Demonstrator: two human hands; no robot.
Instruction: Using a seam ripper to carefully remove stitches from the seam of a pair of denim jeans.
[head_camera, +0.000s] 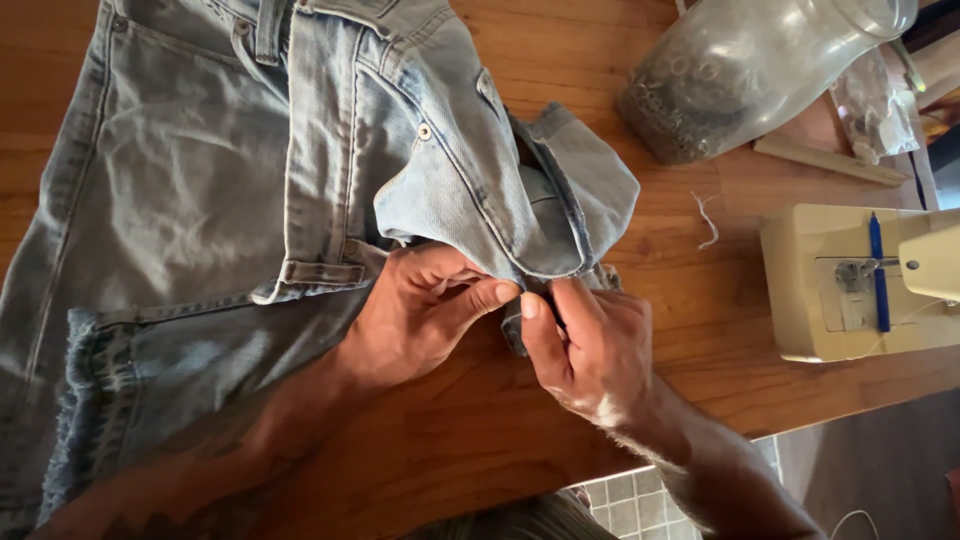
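Note:
A pair of faded light-blue jeans lies spread over a wooden table, with one part folded over near the middle. My left hand grips the folded denim edge from below, thumb pressed along it. Beside it, my right hand pinches the same denim edge between thumb and fingers. The two thumbs almost touch. A frayed, cut hem shows at the lower left.
A cream sewing machine with a blue pen on it stands at the right table edge. A large clear glass jar lies tilted at the top right, next to a wooden stick. A loose white thread lies on the table.

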